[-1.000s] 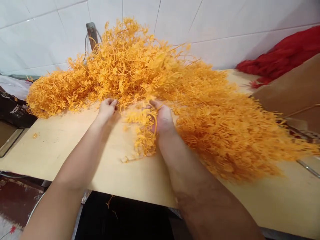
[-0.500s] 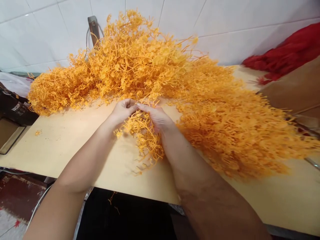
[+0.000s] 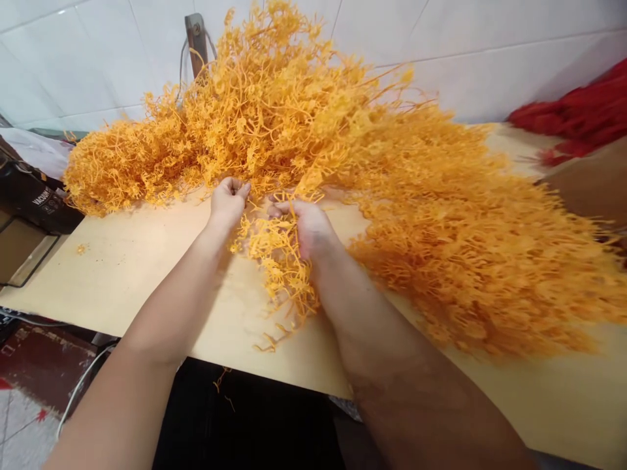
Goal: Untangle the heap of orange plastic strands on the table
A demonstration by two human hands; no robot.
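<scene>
A small bunch of orange artificial sprigs (image 3: 284, 261) hangs from my right hand (image 3: 306, 225), whose fingers are closed round its stems above the table. My left hand (image 3: 230, 202) is a short way to the left, at the front edge of a large orange heap (image 3: 274, 124). Its thumb and fingers are pinched together; what is between them, if anything, is too small to make out. Thin curly stems and tiny star-shaped tips make up the bunch and the heap alike. To the right of my right forearm spreads another mass of orange sprigs (image 3: 480, 261).
The pale table (image 3: 142, 254) runs along a white tiled wall (image 3: 83, 59). A wooden post (image 3: 196, 42) rises behind the heap. Red material (image 3: 582, 117) lies at the back right. A black box (image 3: 34, 192) stands at the left end. One loose orange bit (image 3: 81, 249) lies on the tabletop.
My hands, which were together at the bunch's stems, have come apart. The left hand has moved left and slightly away from me; the right still holds the bunch. The camera view has shifted slightly.
</scene>
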